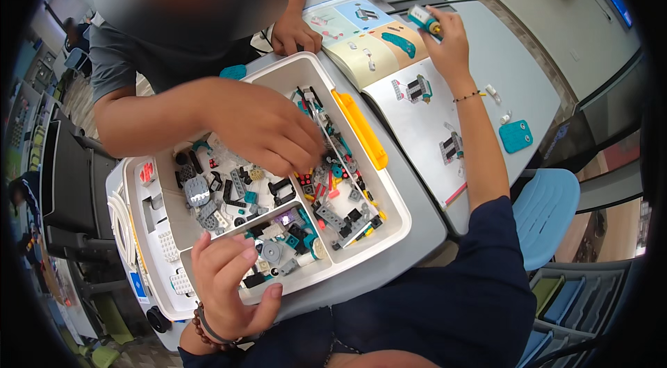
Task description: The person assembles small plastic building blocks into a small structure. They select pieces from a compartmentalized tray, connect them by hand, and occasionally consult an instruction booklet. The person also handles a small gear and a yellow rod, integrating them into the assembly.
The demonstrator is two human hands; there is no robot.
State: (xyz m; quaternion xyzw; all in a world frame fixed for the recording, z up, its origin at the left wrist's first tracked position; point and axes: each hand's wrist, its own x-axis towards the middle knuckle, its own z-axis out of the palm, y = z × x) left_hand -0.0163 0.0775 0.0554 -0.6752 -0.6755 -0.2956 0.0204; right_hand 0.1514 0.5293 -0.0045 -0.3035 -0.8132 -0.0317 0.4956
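My right hand (450, 47) is raised over the far side of an open instruction booklet (410, 132). Its fingers grip a small teal-and-white brick assembly (425, 22) with a yellow part at one end. My left hand (233, 281) hovers at the near edge of a white sorting bin (389, 218), fingers and thumb apart, holding nothing. Loose building bricks (271, 251) in grey, black, teal and white lie in the compartments just beyond it. A co-worker's hand (267, 128) reaches into the bin from the far left; its fingertips are partly blurred.
Across the table, the co-worker's other hand (295, 36) rests beside the booklet. A yellow tray handle (360, 130) lines the bin's right side. A teal piece (515, 136) and small white parts (493, 93) lie at the table's right. A blue chair (549, 215) stands beyond.
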